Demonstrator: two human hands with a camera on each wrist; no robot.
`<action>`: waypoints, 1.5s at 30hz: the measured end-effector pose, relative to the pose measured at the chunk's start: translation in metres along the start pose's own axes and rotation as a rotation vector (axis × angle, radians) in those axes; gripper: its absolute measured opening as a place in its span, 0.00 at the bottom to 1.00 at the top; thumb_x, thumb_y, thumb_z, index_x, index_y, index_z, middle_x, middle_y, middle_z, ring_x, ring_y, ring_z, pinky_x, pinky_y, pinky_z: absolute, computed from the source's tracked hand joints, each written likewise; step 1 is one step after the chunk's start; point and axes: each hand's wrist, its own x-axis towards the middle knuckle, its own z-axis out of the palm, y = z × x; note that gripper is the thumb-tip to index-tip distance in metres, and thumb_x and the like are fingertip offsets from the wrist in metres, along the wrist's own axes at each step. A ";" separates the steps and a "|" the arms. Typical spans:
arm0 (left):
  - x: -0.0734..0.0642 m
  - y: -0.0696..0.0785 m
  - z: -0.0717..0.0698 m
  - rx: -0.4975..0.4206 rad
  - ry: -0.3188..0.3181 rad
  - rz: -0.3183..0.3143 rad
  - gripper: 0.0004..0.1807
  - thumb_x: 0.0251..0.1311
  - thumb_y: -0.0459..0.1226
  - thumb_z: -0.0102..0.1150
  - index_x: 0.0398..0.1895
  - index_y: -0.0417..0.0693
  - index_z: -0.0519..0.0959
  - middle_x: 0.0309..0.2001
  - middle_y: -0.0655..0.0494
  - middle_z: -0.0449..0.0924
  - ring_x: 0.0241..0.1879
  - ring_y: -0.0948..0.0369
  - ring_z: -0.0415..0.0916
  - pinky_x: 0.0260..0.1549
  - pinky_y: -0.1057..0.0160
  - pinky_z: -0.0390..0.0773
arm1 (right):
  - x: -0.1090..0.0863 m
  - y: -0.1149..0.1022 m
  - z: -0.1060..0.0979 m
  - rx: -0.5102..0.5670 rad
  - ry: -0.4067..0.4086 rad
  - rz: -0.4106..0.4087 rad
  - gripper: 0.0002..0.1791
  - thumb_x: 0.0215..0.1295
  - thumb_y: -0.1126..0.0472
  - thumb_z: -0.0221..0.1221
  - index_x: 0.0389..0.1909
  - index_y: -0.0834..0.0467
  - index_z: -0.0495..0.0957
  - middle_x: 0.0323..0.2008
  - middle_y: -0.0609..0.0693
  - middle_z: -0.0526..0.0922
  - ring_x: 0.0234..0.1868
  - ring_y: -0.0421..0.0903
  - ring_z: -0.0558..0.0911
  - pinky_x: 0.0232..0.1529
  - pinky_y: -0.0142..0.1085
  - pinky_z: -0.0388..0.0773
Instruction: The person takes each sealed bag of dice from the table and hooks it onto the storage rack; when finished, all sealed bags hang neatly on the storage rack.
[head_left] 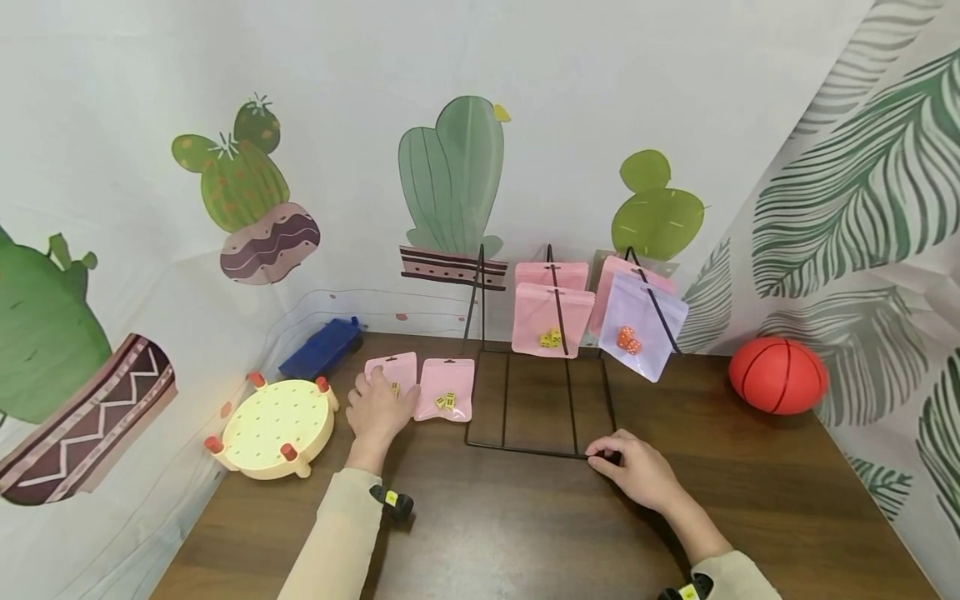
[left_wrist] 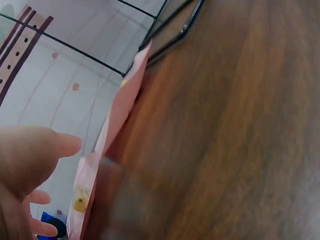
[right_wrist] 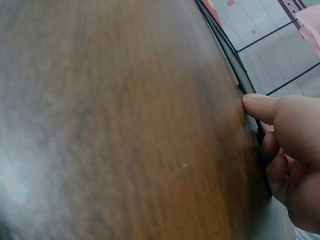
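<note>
- Toward the back left of the bench (head_left: 525, 533), seen from the head view, my left hand (head_left: 378, 408) lies flat, fingers straight, on a pink pouch (head_left: 392, 372); a second pink pouch (head_left: 446, 390) with yellow dice lies just beside it, nearer the wire rack (head_left: 536, 408). My right hand (head_left: 633, 471) sits at the rack's front right corner, fingers curled onto the base wire. Two pink pouches and a lilac pouch (head_left: 643, 327) already hang on the rack's hooks.
- From the left wrist view, the pouch (left_wrist: 122, 112) shows edge-on against the wood, and my fingers (left_wrist: 35, 150) look relaxed and spread, not pinching. To lift it well I judge I should slide a fingertip under the near edge and pinch close to the hang hole at the top, so the dice drop to the bottom.
- From the right wrist view, my thumb (right_wrist: 265, 107) presses the rack's black wire (right_wrist: 227, 52), with the other fingers curled under. I would keep that pressure firm so the rack cannot tip.
</note>
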 end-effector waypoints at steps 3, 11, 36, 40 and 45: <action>0.002 -0.003 0.001 0.018 -0.012 -0.001 0.48 0.62 0.57 0.65 0.75 0.37 0.59 0.70 0.27 0.55 0.66 0.27 0.59 0.62 0.27 0.59 | -0.001 0.000 0.000 0.004 0.005 -0.007 0.05 0.67 0.53 0.71 0.40 0.38 0.87 0.34 0.36 0.76 0.34 0.37 0.74 0.32 0.36 0.71; 0.004 -0.004 0.000 0.001 0.026 0.026 0.53 0.53 0.53 0.77 0.76 0.39 0.60 0.71 0.29 0.56 0.67 0.31 0.59 0.61 0.28 0.61 | -0.001 0.001 0.001 0.004 0.010 -0.018 0.05 0.67 0.52 0.70 0.40 0.37 0.87 0.34 0.35 0.75 0.33 0.36 0.74 0.32 0.35 0.71; 0.001 -0.006 -0.019 -0.109 0.098 0.065 0.45 0.59 0.45 0.73 0.77 0.50 0.59 0.63 0.35 0.71 0.50 0.31 0.78 0.43 0.33 0.76 | -0.001 0.001 0.001 0.001 0.018 -0.012 0.05 0.66 0.53 0.71 0.40 0.38 0.87 0.34 0.35 0.76 0.34 0.37 0.74 0.31 0.36 0.71; -0.001 -0.005 -0.023 -0.140 0.134 0.087 0.37 0.65 0.41 0.66 0.75 0.48 0.63 0.60 0.38 0.78 0.50 0.35 0.79 0.43 0.36 0.76 | -0.002 0.001 0.000 0.001 0.032 -0.022 0.05 0.66 0.53 0.71 0.40 0.39 0.88 0.34 0.35 0.76 0.34 0.36 0.74 0.31 0.36 0.71; -0.002 -0.005 -0.027 -0.132 0.160 0.135 0.28 0.68 0.39 0.60 0.70 0.43 0.71 0.53 0.42 0.84 0.47 0.40 0.82 0.42 0.39 0.76 | -0.001 0.000 0.001 -0.005 0.028 -0.020 0.05 0.66 0.53 0.71 0.39 0.38 0.87 0.34 0.35 0.76 0.34 0.37 0.74 0.32 0.36 0.70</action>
